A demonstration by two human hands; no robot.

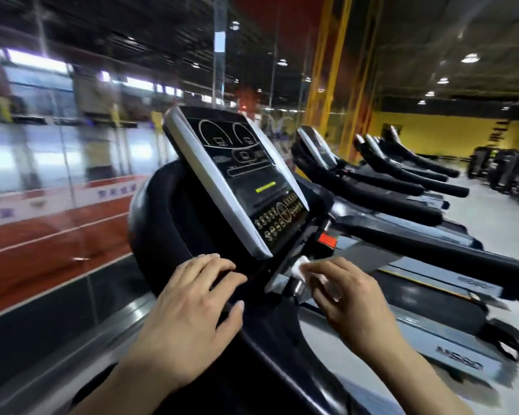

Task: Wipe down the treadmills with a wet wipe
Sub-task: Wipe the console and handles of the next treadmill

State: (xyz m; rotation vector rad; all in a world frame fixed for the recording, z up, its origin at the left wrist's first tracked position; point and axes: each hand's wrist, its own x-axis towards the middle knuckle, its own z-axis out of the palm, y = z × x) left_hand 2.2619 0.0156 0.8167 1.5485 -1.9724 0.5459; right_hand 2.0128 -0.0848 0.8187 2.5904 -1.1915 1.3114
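The nearest treadmill fills the middle of the head view, its black console (246,178) framed in silver and tilted toward me. My left hand (189,319) rests on the black padded handlebar (162,229) just below the console, fingers spread over it. My right hand (354,298) presses a white wet wipe (301,266) against the lower right corner of the console, near a red safety key (327,239). Most of the wipe is hidden under my fingers.
Several more treadmills (402,187) stand in a row to the right, handlebars pointing the same way. A glass wall (42,151) with a red floor strip runs along the left. Grey floor and dark gym machines (504,169) lie at the far right.
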